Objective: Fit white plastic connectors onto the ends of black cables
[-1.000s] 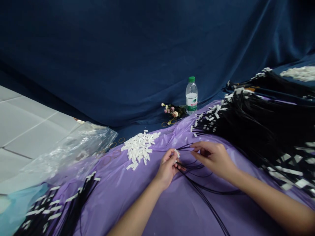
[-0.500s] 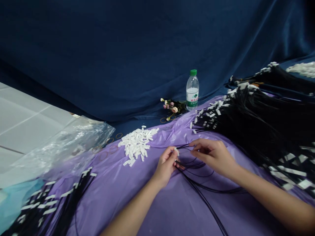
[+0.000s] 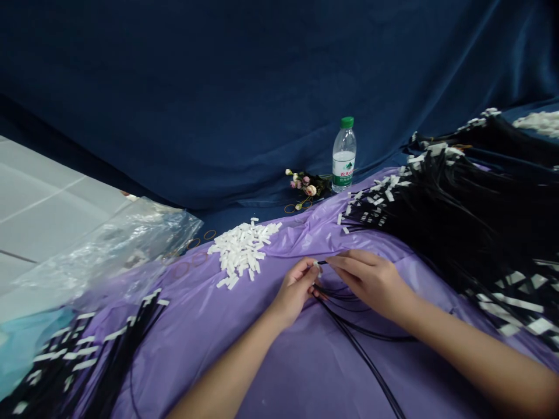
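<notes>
Between the thumb and fingers of my left hand (image 3: 292, 295) is a small white connector (image 3: 316, 264), with black wires (image 3: 364, 357) running out below and curving down to the right over the purple sheet (image 3: 279, 378). My right hand (image 3: 374, 282) is closed in a pinch on the ends of black wires (image 3: 324, 262), right beside the connector. Whether those ends are inside the connector is too small to tell. A heap of loose white connectors (image 3: 241, 247) lies to the left, beyond my left hand.
At right lies a large mass of black wires (image 3: 458, 221) with white ends. More wire bundles (image 3: 116, 372) are at lower left, near a clear plastic bag (image 3: 131, 244). A green-capped bottle (image 3: 344, 156) stands behind, beside artificial flowers (image 3: 309, 187). A dark blue cloth (image 3: 218, 105) hangs at the back.
My right hand has moved left, closer to my left hand, and its fingers have closed up on the wire ends by the connector. The view has shifted slightly.
</notes>
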A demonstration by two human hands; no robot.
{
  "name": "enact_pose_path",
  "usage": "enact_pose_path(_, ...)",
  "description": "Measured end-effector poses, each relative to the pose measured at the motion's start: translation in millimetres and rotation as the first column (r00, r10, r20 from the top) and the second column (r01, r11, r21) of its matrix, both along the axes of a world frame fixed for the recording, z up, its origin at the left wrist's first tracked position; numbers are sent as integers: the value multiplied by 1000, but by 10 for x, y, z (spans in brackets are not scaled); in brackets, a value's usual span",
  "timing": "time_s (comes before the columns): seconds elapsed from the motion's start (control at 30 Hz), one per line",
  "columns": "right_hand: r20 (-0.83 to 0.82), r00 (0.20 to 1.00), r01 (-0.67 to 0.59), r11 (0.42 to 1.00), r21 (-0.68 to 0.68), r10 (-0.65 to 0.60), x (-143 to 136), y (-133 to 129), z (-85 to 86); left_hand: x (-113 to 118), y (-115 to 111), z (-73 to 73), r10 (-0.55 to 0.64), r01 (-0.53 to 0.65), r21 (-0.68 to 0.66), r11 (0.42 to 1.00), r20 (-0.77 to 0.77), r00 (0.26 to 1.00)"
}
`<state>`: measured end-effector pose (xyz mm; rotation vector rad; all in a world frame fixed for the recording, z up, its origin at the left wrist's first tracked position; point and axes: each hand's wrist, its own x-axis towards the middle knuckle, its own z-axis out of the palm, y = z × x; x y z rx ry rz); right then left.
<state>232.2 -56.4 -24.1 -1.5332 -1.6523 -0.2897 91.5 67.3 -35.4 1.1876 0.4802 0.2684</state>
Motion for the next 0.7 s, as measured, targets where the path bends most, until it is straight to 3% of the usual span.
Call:
enact_pose_path(0.17,15,999,-49,997,-58,50,-1,-1,47,-7,-17,5,23,-22,26,999,-10,1000)
enact_pose_path(0.7,16,1000,7,995,-96,-6,-65,33,17,-40,-53,-10,11,-13,113,994,15,1000)
